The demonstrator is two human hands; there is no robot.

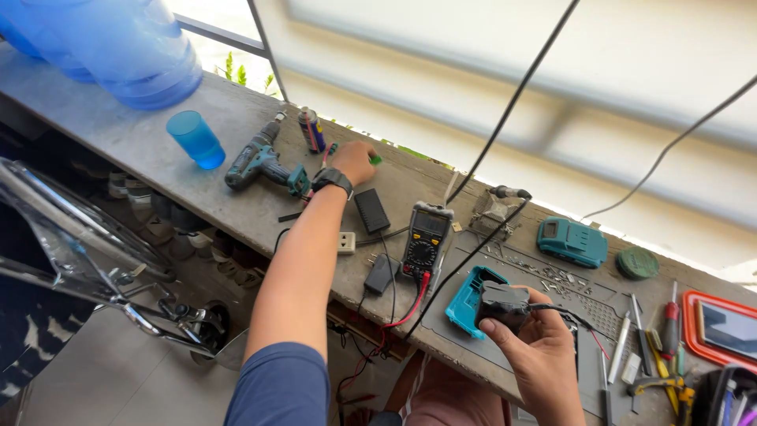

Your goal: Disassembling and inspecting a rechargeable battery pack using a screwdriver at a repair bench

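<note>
On a long grey concrete ledge under a bright window, the right hand (544, 335) holds closed a black battery part (505, 304) just beside the teal casing (465, 300), while the left hand (355, 162) reaches far and pinches a small green piece (376, 160) near the cordless drill (260, 162).

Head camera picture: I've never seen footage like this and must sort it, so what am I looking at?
One camera worn on a person's head looks down at their two bare hands over a workbench. The left hand, wearing a watch, reaches out and touches a small green piece near a cordless drill and a spray can. The right hand holds a black block with wires. Between them lie a multimeter, teal casings, and screwdrivers.
</note>
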